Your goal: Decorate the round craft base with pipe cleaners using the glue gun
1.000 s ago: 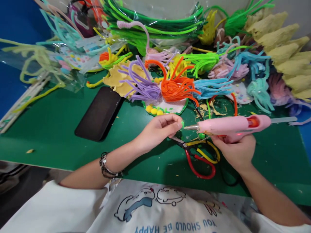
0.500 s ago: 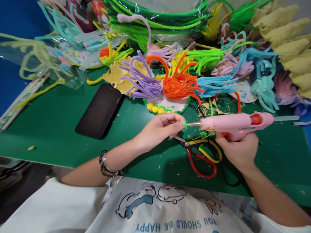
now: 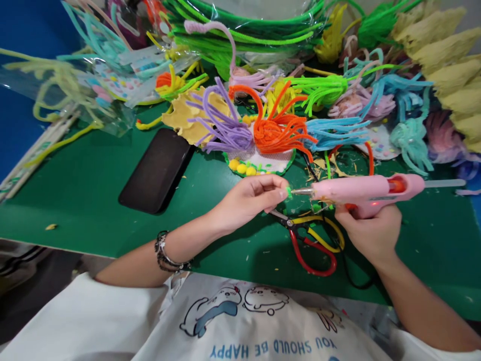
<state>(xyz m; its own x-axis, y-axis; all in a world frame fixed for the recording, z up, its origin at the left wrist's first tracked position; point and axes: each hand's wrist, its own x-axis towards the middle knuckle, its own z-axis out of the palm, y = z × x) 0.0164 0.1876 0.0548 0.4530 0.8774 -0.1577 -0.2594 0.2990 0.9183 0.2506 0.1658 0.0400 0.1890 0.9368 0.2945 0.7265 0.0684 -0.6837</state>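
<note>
Between the thumb and finger of my left hand [image 3: 259,196] is pinched a small bit of green pipe cleaner [image 3: 288,192]. My right hand [image 3: 374,233] grips the handle of a pink hot glue gun [image 3: 349,189], with a clear glue stick [image 3: 445,183] poking out of its rear. The gun's metal nozzle points left and appears to touch the green bit. Below both hands lie scissors [image 3: 313,245] with one red and one yellow handle. Just beyond sits a round white piece [image 3: 276,163] edged in green with yellow pompoms, partly covered by purple and orange pipe-cleaner tassels [image 3: 278,133].
A black phone [image 3: 156,170] lies left of the round piece on the green table [image 3: 86,205]. Bundled green pipe cleaners [image 3: 248,35] fill the back. Blue tassels [image 3: 338,134], a yellow scalloped piece [image 3: 447,65] and white sticks [image 3: 41,150] lie around. A dark cord runs below the gun.
Almost nothing differs. The whole view has shifted slightly; both hands, the glue gun and the green bit keep the same positions relative to each other.
</note>
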